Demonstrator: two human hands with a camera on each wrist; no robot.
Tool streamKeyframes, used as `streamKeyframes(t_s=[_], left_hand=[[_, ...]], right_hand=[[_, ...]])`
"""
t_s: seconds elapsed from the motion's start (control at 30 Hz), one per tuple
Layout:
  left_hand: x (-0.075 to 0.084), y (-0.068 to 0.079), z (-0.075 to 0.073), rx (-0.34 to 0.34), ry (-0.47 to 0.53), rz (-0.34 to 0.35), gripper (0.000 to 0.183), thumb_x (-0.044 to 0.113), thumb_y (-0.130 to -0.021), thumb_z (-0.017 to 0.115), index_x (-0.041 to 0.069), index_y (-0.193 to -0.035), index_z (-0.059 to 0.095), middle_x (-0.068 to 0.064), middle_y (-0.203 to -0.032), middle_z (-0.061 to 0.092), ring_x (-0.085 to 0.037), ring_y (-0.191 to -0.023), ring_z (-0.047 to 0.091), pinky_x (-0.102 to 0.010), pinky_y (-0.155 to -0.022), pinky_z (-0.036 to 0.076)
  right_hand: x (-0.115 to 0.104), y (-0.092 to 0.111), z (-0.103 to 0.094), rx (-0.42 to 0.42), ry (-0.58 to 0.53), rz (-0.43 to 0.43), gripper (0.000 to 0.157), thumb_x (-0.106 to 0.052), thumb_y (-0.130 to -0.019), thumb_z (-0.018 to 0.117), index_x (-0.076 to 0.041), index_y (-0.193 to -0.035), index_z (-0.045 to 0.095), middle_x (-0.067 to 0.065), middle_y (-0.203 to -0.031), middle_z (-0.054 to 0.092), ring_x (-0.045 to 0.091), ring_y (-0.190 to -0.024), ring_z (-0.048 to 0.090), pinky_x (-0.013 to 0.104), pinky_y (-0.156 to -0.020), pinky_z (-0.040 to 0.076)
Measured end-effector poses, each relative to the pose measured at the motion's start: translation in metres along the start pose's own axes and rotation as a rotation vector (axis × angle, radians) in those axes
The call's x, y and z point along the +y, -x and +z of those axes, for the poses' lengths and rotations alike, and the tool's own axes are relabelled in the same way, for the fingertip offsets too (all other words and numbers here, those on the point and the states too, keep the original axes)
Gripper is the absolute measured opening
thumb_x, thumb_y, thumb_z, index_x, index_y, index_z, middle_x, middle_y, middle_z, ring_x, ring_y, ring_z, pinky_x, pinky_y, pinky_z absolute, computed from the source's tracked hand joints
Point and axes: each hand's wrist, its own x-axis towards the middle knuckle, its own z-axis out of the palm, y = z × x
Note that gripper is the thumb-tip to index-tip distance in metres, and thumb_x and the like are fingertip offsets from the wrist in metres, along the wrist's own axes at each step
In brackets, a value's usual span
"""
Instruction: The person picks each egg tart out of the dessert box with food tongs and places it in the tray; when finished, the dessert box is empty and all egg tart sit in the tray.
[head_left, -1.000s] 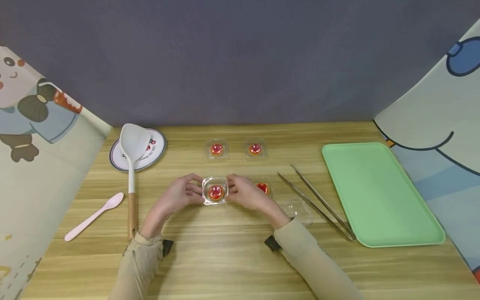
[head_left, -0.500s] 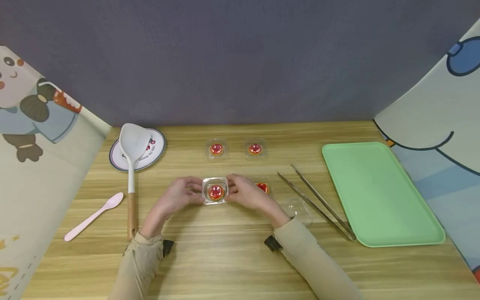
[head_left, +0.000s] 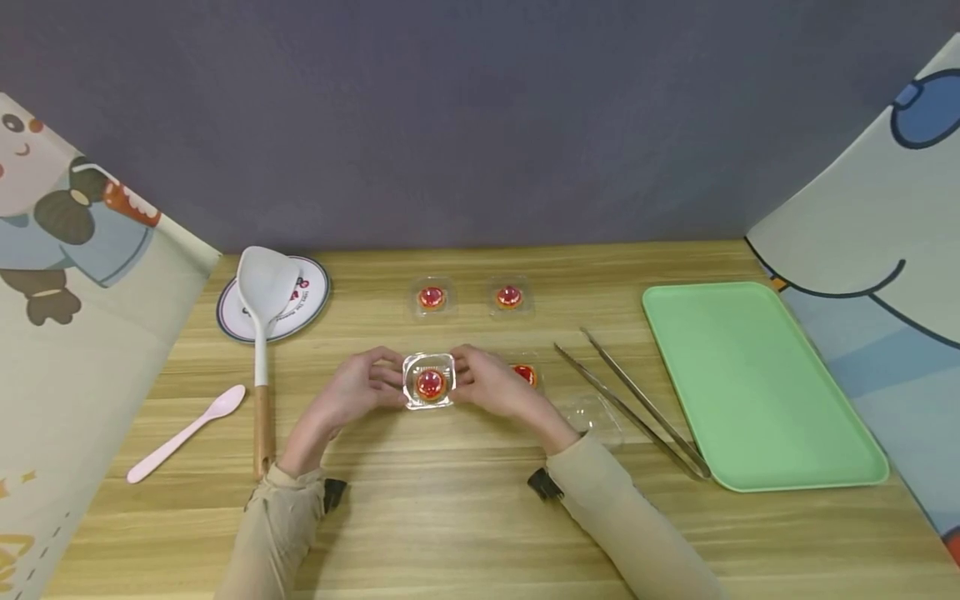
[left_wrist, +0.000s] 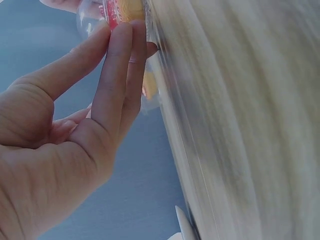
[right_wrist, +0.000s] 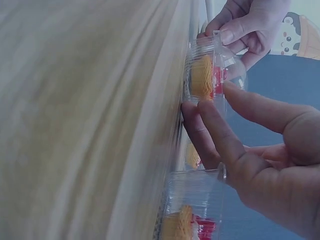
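My left hand [head_left: 352, 388] and right hand [head_left: 495, 385] hold a small clear plastic box [head_left: 430, 357] between them, fingers and thumbs at its two sides. Inside sits a red-topped tart [head_left: 431, 384] with a golden crust. The right wrist view shows a domed clear lid [right_wrist: 236, 70] on this box, the thumbs at the rim and the box low at the tabletop. Beside my right hand is a second box [right_wrist: 196, 182] with no lid on it; its tart [head_left: 525, 375] is partly hidden by that hand. A loose clear lid [head_left: 594, 419] lies near my right forearm.
Two more boxed tarts, one at left [head_left: 432, 297] and one at right [head_left: 509, 297], stand at the back. Metal tongs [head_left: 637, 408] and a green tray [head_left: 757, 383] lie right. Leftward are a white spatula [head_left: 264, 292] over a plate [head_left: 315, 283] and a pink spoon [head_left: 187, 433].
Hands and box keep nearly the same place. The view shifts very slightly.
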Motion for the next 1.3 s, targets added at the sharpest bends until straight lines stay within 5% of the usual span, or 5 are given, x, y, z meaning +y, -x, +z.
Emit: streamKeyframes(t_s=[0.23,0.47,0.73,1.3], left_hand=[[-0.002,0.0,0.0,0.008,-0.038,0.042,0.054,-0.015,-0.083,0.081,-0.017,-0.132,0.058,-0.032,-0.123,0.068,-0.042,-0.105,0.073,-0.043,-0.095,0.065],[0.001,0.002,0.0,0.027,-0.067,0.004,0.054,-0.012,-0.084,0.081,-0.017,-0.133,0.058,-0.029,-0.119,0.072,-0.04,-0.107,0.071,-0.045,-0.097,0.063],[-0.002,0.003,-0.004,-0.009,-0.056,0.001,0.051,-0.012,-0.085,0.08,-0.02,-0.13,0.058,-0.03,-0.12,0.07,-0.035,-0.099,0.073,-0.03,-0.088,0.064],[-0.005,0.002,-0.009,-0.035,-0.032,0.009,0.051,-0.009,-0.089,0.078,-0.019,-0.134,0.055,-0.031,-0.122,0.069,-0.033,-0.102,0.073,-0.034,-0.092,0.064]], right_hand=[[0.0,-0.001,0.001,0.002,-0.001,0.01,0.052,0.008,-0.091,0.078,0.013,-0.139,0.055,0.027,-0.13,0.067,0.036,-0.115,0.072,0.031,-0.095,0.064],[0.0,-0.003,0.003,-0.001,0.013,-0.007,0.052,0.008,-0.092,0.077,0.015,-0.139,0.056,0.025,-0.128,0.064,0.034,-0.112,0.071,0.029,-0.095,0.063],[0.001,-0.005,0.002,-0.056,-0.006,-0.027,0.059,0.005,-0.095,0.076,0.012,-0.149,0.052,0.025,-0.133,0.065,0.034,-0.118,0.07,0.03,-0.1,0.061],[0.004,-0.006,0.003,-0.041,-0.091,0.005,0.064,0.008,-0.093,0.076,0.017,-0.149,0.046,0.029,-0.135,0.065,0.039,-0.122,0.067,0.036,-0.105,0.06]])
